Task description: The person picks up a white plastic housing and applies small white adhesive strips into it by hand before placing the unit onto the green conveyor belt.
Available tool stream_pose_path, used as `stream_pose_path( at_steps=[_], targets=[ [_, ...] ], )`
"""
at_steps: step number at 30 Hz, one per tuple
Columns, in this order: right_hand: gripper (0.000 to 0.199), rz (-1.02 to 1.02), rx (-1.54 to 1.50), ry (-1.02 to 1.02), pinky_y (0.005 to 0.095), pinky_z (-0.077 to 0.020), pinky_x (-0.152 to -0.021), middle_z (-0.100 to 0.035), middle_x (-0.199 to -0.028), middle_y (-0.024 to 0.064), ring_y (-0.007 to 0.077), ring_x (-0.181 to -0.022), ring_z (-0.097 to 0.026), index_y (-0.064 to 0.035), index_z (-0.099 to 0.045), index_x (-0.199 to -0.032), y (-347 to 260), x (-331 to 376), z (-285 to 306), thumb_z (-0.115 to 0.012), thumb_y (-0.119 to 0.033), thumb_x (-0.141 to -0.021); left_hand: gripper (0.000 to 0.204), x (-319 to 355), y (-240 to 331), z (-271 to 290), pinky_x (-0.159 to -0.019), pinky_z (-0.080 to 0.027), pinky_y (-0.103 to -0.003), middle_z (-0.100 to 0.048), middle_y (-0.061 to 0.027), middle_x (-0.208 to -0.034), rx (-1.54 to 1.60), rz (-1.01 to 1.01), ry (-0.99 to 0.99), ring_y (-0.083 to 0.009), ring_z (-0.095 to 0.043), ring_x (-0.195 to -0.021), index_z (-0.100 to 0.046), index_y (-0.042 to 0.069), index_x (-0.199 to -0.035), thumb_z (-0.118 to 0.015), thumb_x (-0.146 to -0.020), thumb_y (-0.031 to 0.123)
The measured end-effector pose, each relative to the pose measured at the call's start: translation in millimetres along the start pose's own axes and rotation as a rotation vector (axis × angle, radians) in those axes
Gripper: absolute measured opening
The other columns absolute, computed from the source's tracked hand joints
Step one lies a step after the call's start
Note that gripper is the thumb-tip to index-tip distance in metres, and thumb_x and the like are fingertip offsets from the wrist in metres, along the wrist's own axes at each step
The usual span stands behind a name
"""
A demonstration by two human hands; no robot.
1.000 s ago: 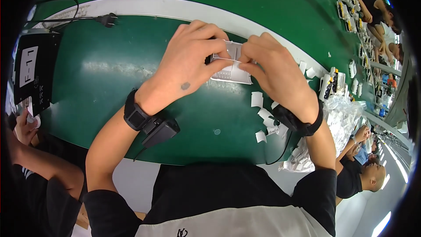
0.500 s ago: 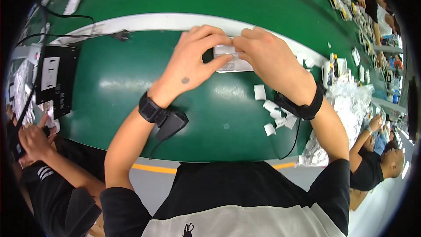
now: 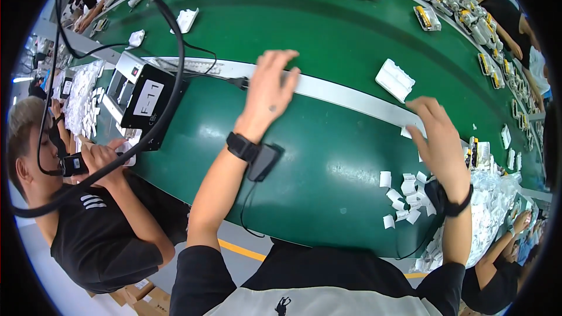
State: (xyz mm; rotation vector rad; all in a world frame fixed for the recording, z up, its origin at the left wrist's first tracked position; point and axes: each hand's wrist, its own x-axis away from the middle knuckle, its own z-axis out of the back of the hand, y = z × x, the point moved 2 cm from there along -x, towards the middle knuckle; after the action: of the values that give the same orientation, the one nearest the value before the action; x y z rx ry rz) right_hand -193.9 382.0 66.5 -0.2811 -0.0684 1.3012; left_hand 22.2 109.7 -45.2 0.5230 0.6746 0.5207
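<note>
My left hand (image 3: 270, 92) hovers over the white rail (image 3: 328, 95), fingers apart and nothing in them. Beside it, near the fingers, lies a black power plug (image 3: 237, 82) on a cable. My right hand (image 3: 440, 140) is raised at the right end of the rail, thumb and fingers spread, also without anything in it. Just beyond its fingertips, a white plastic casing (image 3: 395, 81) rests on the green surface past the rail. Small white paper-like pieces (image 3: 410, 184) lie scattered on the green table (image 3: 281, 187), left of my right wrist.
A black box-shaped machine (image 3: 149, 102) stands at the left, with a thick black cable (image 3: 180, 52) looping in front. A co-worker (image 3: 105, 210) works beside it. Clear plastic bags (image 3: 483, 205) pile up at the right. White-and-yellow units (image 3: 427, 19) line the far side.
My hands have parted and let go of the white piece they held together. A white casing now lies beyond the rail. The view has shifted, showing more of the far side.
</note>
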Motion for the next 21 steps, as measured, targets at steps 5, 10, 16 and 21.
stream_pose_path(
  at_steps=[5,10,16,21],
  targets=[
    [0.045,-0.078,-0.225,-0.341,0.0465,-0.0575,-0.086,-0.064,-0.122,0.0145,0.0394,-0.103,-0.068,-0.0056,-0.064,-0.132,-32,44,0,-0.078,-0.012,-0.090,0.043,-59,-74,4,-0.107,-0.050,-0.049,-0.060,-0.0207,-0.137,-0.554,-0.015,0.285,-0.0437,-0.055,-0.127,-0.064,0.009,-0.136,-0.072,-0.094,0.010],
    [0.041,-0.122,-0.240,-0.336,0.0458,-0.0585,-0.080,-0.062,-0.115,0.0152,0.0395,-0.096,-0.069,-0.0066,-0.063,-0.128,-39,61,-31,-0.079,-0.011,-0.090,0.052,-118,-154,32,-0.104,-0.044,-0.074,-0.054,-0.0212,-0.147,-1.149,0.466,0.286,-0.0441,-0.051,-0.137,-0.062,0.014,-0.138,-0.072,-0.091,0.033],
    [0.033,-0.190,-0.335,-0.303,0.0470,-0.0569,-0.077,-0.061,-0.110,0.0148,0.0379,-0.096,-0.069,-0.0057,-0.062,-0.125,-21,77,-44,-0.074,-0.006,-0.094,0.041,-126,-239,110,-0.101,-0.053,-0.067,-0.061,-0.0225,-0.141,-1.026,0.628,0.175,-0.0498,-0.061,-0.128,-0.069,0.013,-0.130,-0.064,-0.093,0.031],
    [0.027,-0.183,-0.491,-0.247,0.0461,-0.0548,-0.077,-0.060,-0.106,0.0149,0.0366,-0.090,-0.069,-0.0035,-0.061,-0.123,-10,77,-43,-0.068,-0.001,-0.097,0.038,-127,-237,108,-0.095,-0.058,-0.056,-0.069,-0.0196,-0.127,-0.916,0.447,0.077,-0.0455,-0.069,-0.115,-0.068,0.009,-0.126,-0.065,-0.093,0.026]
  ],
)
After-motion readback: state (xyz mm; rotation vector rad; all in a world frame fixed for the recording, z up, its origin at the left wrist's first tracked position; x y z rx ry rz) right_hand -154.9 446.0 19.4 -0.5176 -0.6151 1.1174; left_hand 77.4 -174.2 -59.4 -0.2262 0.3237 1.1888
